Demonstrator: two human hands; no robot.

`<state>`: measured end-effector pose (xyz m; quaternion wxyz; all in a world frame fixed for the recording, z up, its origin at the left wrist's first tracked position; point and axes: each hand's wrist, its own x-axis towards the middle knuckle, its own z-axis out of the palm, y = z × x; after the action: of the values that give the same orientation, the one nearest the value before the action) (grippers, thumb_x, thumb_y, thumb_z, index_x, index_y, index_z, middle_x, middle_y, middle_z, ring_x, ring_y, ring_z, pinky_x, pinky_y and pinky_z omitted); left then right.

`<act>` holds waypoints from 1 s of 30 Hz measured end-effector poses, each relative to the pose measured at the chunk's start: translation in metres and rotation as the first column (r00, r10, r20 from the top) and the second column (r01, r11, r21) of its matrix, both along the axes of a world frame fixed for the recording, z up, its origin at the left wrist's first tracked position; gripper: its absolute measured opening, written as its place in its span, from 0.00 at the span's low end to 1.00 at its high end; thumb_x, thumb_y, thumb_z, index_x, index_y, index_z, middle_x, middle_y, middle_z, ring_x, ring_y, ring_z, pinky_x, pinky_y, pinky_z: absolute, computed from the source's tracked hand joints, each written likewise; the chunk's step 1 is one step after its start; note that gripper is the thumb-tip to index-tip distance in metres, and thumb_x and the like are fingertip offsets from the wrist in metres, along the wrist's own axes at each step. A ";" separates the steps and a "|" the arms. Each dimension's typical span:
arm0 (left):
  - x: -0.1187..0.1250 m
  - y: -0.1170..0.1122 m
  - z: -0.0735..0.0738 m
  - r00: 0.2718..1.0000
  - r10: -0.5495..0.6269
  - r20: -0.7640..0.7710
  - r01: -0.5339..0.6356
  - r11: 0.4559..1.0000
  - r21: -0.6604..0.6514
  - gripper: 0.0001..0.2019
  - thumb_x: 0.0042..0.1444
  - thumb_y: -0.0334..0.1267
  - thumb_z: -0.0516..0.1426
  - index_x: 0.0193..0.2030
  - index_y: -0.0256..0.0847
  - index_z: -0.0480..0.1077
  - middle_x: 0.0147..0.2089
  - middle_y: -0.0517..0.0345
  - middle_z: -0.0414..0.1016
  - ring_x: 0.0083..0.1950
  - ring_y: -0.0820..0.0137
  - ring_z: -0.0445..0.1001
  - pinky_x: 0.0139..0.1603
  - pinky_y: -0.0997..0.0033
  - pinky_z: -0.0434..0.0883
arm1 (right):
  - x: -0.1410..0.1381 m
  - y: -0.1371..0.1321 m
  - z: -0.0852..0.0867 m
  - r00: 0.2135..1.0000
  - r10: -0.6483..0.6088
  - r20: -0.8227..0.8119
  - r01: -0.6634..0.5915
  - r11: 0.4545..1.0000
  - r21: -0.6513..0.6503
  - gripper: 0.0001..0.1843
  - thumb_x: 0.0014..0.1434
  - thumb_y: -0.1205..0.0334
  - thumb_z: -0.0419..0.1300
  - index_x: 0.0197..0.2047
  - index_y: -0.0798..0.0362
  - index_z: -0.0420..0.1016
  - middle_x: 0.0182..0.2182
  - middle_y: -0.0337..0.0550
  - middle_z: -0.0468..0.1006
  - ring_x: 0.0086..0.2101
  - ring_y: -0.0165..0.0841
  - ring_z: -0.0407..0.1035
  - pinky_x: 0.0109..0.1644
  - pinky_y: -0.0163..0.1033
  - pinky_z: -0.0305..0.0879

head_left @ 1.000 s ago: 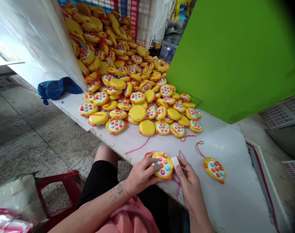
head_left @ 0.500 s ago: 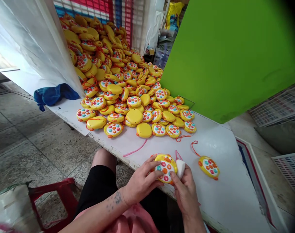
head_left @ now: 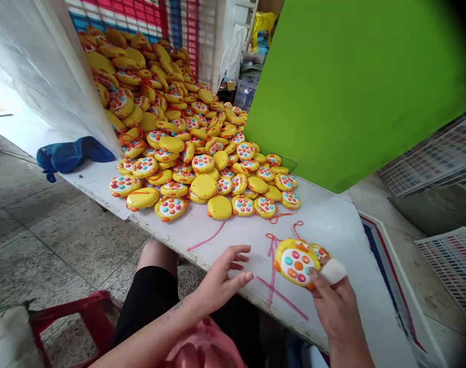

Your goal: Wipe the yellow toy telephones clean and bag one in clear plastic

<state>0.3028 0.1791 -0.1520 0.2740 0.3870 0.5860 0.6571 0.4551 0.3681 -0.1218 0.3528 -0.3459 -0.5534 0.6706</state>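
Observation:
My right hand [head_left: 334, 306] holds a yellow duck-shaped toy [head_left: 295, 261] with coloured buttons, tilted up over the white table [head_left: 344, 230], and also a small white block [head_left: 332, 271] between its fingers. A second yellow toy [head_left: 320, 251] lies just behind the held one, mostly hidden. My left hand [head_left: 222, 278] hovers open at the table's near edge, fingers spread, holding nothing. Pink strings [head_left: 273, 266] lie on the table between my hands.
A large heap of yellow toys [head_left: 179, 133] covers the table's left and back. A green board [head_left: 351, 87] stands at the right. A blue cloth [head_left: 68, 154] lies by a white plastic sheet [head_left: 45, 71]. A red stool [head_left: 83, 317] is at lower left.
My right hand has carried the toy and white block to the right, beside the second toy. My left hand has let go of the toy and opened.

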 end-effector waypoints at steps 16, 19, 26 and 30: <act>0.014 0.001 0.007 0.885 -0.059 0.461 0.026 0.997 0.077 0.33 0.53 0.48 0.63 0.62 0.41 0.59 0.50 0.50 0.73 0.46 0.67 0.75 0.47 0.69 0.73 | -0.020 -0.084 -0.003 0.942 0.329 0.063 -0.324 0.943 -0.071 0.35 0.55 0.48 0.65 0.63 0.44 0.62 0.56 0.44 0.72 0.50 0.42 0.71 0.50 0.44 0.72; 0.014 0.002 0.009 0.879 0.017 0.476 -0.019 1.000 0.000 0.22 0.57 0.49 0.60 0.52 0.38 0.65 0.39 0.57 0.72 0.36 0.73 0.73 0.38 0.75 0.72 | -0.017 -0.088 -0.006 0.894 0.423 0.149 -0.432 0.902 0.028 0.34 0.51 0.52 0.69 0.61 0.46 0.67 0.60 0.43 0.68 0.55 0.43 0.66 0.57 0.44 0.67; -0.006 -0.009 0.009 0.993 -0.016 -0.120 0.003 0.995 -0.102 0.25 0.64 0.50 0.50 0.64 0.43 0.58 0.56 0.48 0.70 0.53 0.64 0.72 0.54 0.62 0.71 | -0.012 -0.062 -0.009 0.936 0.163 0.311 -0.265 0.909 0.321 0.27 0.53 0.50 0.66 0.56 0.44 0.72 0.54 0.42 0.74 0.52 0.43 0.69 0.55 0.45 0.68; -0.042 -0.022 -0.002 0.721 0.118 -0.683 -0.415 0.863 -0.290 0.26 0.63 0.49 0.52 0.64 0.40 0.59 0.63 0.41 0.64 0.65 0.53 0.62 0.63 0.45 0.61 | -0.001 0.001 -0.010 0.910 -0.256 0.326 0.074 0.874 0.480 0.32 0.53 0.46 0.64 0.59 0.46 0.69 0.54 0.44 0.74 0.48 0.44 0.71 0.49 0.46 0.70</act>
<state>0.2611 0.1575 -0.1540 0.0331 0.4286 0.8220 0.3736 0.4542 0.3687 -0.1315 0.3673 -0.4231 -0.7206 0.4084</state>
